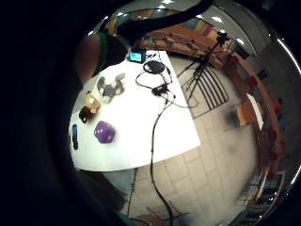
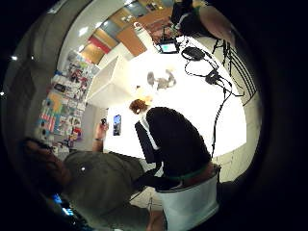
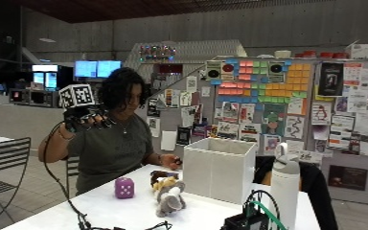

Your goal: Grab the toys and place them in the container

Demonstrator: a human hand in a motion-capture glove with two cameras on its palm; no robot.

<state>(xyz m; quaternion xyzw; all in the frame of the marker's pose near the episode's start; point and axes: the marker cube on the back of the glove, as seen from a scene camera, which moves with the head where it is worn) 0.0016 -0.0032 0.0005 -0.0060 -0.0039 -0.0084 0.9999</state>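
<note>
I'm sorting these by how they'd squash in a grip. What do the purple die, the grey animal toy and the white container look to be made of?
Purple die: probably soft foam or plush, with rounded corners and a matte surface; I can't tell which.
Grey animal toy: plush fabric, going by its fuzzy, floppy shape.
White container: thin, stiff panels, perhaps corrugated plastic or card, with flat matte walls and straight edges.
</note>
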